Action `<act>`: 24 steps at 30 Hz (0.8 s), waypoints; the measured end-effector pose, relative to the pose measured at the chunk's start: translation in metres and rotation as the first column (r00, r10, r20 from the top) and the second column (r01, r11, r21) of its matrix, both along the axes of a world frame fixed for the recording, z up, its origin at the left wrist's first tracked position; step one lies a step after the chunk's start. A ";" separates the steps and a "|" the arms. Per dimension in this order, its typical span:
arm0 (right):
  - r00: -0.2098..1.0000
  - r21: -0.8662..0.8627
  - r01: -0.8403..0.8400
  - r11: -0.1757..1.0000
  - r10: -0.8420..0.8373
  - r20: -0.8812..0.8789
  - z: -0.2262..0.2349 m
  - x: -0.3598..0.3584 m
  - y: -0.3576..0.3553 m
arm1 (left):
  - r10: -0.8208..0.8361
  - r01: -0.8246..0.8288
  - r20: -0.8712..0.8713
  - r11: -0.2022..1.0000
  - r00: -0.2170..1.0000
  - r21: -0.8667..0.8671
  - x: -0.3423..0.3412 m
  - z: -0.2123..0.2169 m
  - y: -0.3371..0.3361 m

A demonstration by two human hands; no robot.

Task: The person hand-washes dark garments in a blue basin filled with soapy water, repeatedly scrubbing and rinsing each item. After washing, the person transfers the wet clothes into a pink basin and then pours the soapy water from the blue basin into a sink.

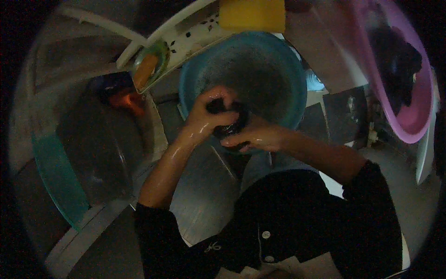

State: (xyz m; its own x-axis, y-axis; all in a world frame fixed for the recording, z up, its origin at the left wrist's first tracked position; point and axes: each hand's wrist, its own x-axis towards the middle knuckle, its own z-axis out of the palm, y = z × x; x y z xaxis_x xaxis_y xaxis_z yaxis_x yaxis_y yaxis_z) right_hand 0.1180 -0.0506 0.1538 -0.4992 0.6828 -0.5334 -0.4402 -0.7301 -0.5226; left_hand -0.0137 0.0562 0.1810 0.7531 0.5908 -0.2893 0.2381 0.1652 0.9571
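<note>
A dark, wet cloth (238, 122) is bunched between my two hands near the close edge of a round blue basin (302, 83). My left hand (206, 114) curls round its upper left part, with the thumb pressed across it. From the right, my right hand (258, 135) grips the lower part, its fingers wrapped round the bundle. Both forearms look wet and shiny. Murky grey water (260, 69) with foam along its left side lies in the basin. What kind of cloth it is I cannot make out in the dim light.
A pink tub (416, 130) with dark cloth (390, 65) in it stands at the right. Behind the basin are a cream perforated rack (186, 42) and a yellow box-like thing (251, 14). On the left sits a teal tub (55, 172); an orange thing (127, 101) lies near it.
</note>
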 end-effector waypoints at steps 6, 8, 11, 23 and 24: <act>0.906 0.415 0.006 0.910 -0.180 0.384 -0.039 -0.013 0.019 | 0.188 -0.137 -0.133 0.937 0.973 0.321 0.016 -0.035 -0.016; 0.867 0.268 -0.035 0.963 -0.103 0.487 -0.050 -0.017 0.018 | 0.220 -0.194 -0.036 0.919 0.975 0.343 0.016 -0.048 -0.012; 0.945 0.312 0.304 0.900 -0.326 0.022 -0.054 -0.020 0.008 | 0.271 -0.250 0.024 0.843 0.962 0.476 0.012 -0.059 -0.015; 0.931 -0.025 0.205 0.978 -0.203 -0.303 0.002 -0.014 0.000 | 0.222 -0.046 0.200 0.771 0.954 -0.635 0.012 -0.015 0.009; 0.897 -0.111 0.261 0.959 -0.283 -0.338 0.003 -0.016 -0.002 | 0.158 0.070 0.271 0.735 0.949 -0.674 0.014 -0.019 0.009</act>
State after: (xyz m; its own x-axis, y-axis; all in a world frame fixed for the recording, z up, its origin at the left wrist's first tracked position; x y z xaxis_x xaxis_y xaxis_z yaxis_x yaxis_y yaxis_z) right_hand 0.1020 -0.0521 0.1570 -0.4599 0.7899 -0.4056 -0.7713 -0.5817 -0.2583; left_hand 0.0001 0.0655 0.1624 0.8450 0.3627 -0.3930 -0.0552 0.7902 0.6104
